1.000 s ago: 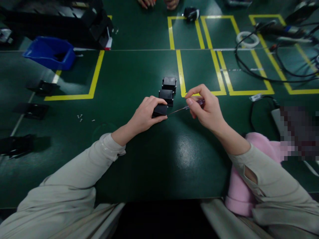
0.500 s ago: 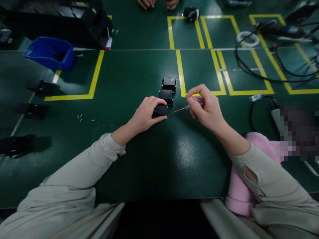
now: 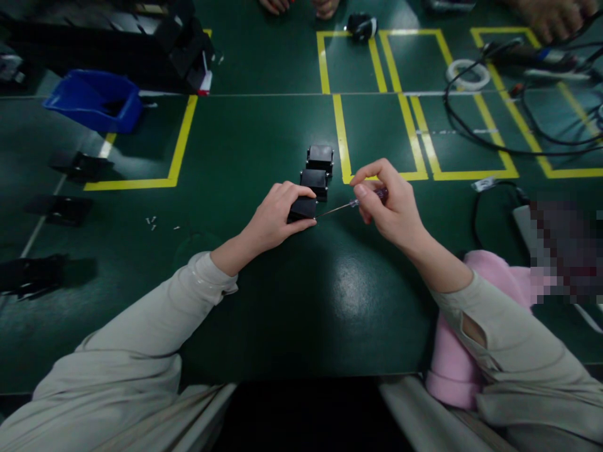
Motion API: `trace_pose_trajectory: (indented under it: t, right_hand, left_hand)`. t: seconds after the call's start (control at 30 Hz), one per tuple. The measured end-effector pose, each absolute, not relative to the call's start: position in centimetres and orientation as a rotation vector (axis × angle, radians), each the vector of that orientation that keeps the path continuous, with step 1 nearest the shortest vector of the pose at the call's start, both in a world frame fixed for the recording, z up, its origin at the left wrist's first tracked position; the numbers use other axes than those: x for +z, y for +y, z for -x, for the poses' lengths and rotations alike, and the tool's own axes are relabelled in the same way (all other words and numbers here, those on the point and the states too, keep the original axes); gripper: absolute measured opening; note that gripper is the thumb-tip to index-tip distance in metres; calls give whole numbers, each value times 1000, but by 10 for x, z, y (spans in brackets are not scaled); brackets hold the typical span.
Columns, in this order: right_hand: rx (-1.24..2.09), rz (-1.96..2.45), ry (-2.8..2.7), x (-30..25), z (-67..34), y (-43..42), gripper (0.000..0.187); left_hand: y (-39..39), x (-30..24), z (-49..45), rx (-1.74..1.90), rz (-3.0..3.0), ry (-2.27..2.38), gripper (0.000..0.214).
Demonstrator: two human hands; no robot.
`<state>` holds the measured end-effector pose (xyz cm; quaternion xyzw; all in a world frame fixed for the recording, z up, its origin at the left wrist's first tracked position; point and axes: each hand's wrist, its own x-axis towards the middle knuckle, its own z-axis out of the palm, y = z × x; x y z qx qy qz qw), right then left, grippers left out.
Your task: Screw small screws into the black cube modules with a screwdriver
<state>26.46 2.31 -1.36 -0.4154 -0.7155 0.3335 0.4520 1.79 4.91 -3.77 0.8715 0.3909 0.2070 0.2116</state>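
Observation:
My left hand (image 3: 276, 216) is closed around a small black box (image 3: 302, 208) that rests on the green table (image 3: 264, 138). My right hand (image 3: 391, 204) pinches a thin screwdriver (image 3: 351, 204) with a purple handle; its metal tip touches the right side of that box. Two more black boxes (image 3: 314, 182) (image 3: 320, 157) stand in a row just beyond the held one.
Yellow tape lines (image 3: 181, 141) mark fields on the table. A blue bin (image 3: 94, 100) and black parts (image 3: 80, 166) lie at the left, tiny screws (image 3: 151, 221) near them. Cables (image 3: 494, 125) and a tape roll (image 3: 468, 73) lie at the right. Other people's hands (image 3: 301, 6) (image 3: 549, 19) show at the far edge. A pink cloth (image 3: 471, 314) lies by my right arm.
My hands have stayed as they were. Another person's hand has come into view at the top right.

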Motion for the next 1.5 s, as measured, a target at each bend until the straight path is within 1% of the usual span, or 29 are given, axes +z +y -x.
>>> trace_pose_trajectory:
  t: [0.07, 0.23, 0.33, 0.5, 0.7, 0.9, 1.03, 1.07, 1.27, 1.5]
  right_hand:
    - [824, 1030, -1767, -14, -265, 23, 15]
    - [791, 1011, -1763, -15, -264, 24, 4]
    - [767, 997, -1754, -15, -264, 24, 7]
    - [826, 1053, -1752, -13, -264, 24, 12]
    - [810, 1025, -1750, -14, -265, 24, 5]
    - [831, 1054, -1749, -12, -264, 23, 13]
    - [809, 1025, -1751, -13, -264, 24, 4]
    - [798, 1018, -1751, -13, -265, 24, 4]
    - [829, 1041, -1753, -13, -264, 25, 15]
    - [807, 1022, -1733, -14, -264, 24, 8]
  left_hand:
    - [49, -37, -18, 569, -2419, 1089, 39]
    - [49, -38, -18, 576, -2423, 1083, 40]
    - [50, -38, -17, 587, -2427, 1071, 40]
    - [50, -39, -17, 575, -2425, 1077, 40]
    - [50, -40, -16, 583, -2429, 1071, 40]
    - [51, -40, -17, 580, -2424, 1079, 41]
    - [50, -39, -17, 582, -2424, 1070, 40]
    - [50, -39, -17, 583, -2426, 1069, 41]
    - [50, -39, -18, 577, -2428, 1082, 40]
    - [50, -39, -18, 572, -2429, 1080, 40]
